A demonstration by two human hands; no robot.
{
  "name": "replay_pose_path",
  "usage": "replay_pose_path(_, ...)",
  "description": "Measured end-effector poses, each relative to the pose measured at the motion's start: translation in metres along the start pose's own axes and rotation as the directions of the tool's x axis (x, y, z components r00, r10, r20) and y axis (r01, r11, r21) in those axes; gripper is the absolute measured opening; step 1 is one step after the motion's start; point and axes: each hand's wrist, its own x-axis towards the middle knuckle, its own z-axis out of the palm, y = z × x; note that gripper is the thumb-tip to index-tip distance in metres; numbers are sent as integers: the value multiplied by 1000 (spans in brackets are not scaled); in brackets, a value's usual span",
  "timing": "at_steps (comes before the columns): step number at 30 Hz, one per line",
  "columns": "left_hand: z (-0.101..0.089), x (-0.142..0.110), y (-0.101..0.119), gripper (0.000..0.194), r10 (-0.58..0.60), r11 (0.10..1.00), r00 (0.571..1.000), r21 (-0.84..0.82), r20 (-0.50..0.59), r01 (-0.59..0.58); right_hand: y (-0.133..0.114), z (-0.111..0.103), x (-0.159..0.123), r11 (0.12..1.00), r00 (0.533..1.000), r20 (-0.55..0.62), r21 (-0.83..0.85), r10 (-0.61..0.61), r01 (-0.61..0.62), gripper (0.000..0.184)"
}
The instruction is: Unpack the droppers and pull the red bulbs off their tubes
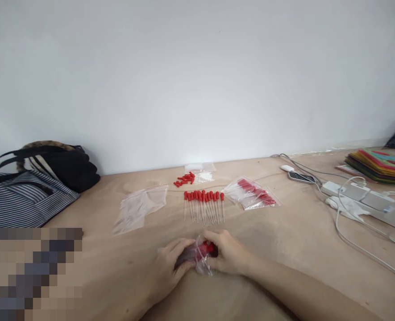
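Both hands grip a clear plastic bag (pixel 202 261) with red-bulbed droppers (pixel 209 248) bunched inside it. My left hand (pixel 170 263) wraps round the bag's left part, where the dropper tubes seem to lie. On the right, my right hand (pixel 226 252) pinches the bag near the red bulbs. Just beyond my hands lies a row of several glass droppers (pixel 204 207) with red bulbs, tips toward me. Loose red rubber bulbs (pixel 185 179) form a small pile farther back, beside a clear bag of thin tubes (pixel 204 174).
Left of the row lies a flat clear zip bag (pixel 142 207); to its right, a zip bag of red-bulbed droppers (pixel 251 194). A striped bag (pixel 26 196) stands at far left. Power strips with cables (pixel 371 198), a phone-like device (pixel 301 177) and coloured sheets (pixel 380 167) occupy the right.
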Motion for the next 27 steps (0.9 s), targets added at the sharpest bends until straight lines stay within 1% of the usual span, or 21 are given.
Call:
replay_pose_path(2, -1, 1, 1, 29, 8, 1000, 1000, 8, 6, -9, -4, 2, -1, 998, 998, -23, -33, 55, -55, 17)
replay_pose_path(5, -3, 2, 4, 28, 29, 999, 1000, 37, 6, -29, -5, -1, -2, 998, 998, -15, -18, 64, -64, 13)
replay_pose_path(10, -3, 2, 3, 29, 46, 998, 999, 48, -19, -45, -2, -9, -1, 998, 999, 46, 65, -9, 6, 20)
replay_pose_path(13, -2, 2, 3, 28, 39, 999, 999, 30, -12, -38, -2, -9, 1, 995, 995, 93, 89, 23, -31, 21)
replay_pose_path(16, -3, 2, 4, 26, 53, 998, 999, 26, -5, -53, -1, -7, 1, 992, 992, 104, 100, 67, -77, 20)
replay_pose_path(20, -3, 3, 2, 27, 75, 996, 997, 47, -8, -74, 2, -11, -2, 986, 994, 94, 148, 62, -76, 25)
replay_pose_path(22, -3, 2, 2, 28, 69, 996, 998, 62, -8, -69, 5, -17, -3, 981, 993, 97, 179, 61, -78, 24)
replay_pose_path(25, -3, 3, 2, 28, 43, 997, 999, 64, -14, -43, 14, -27, -5, 962, 984, 113, 221, 135, -157, 15)
replay_pose_path(27, -4, 3, 4, 27, 22, 998, 1000, 61, -9, -21, 23, -33, -6, 928, 970, 145, 292, 197, -233, 18)
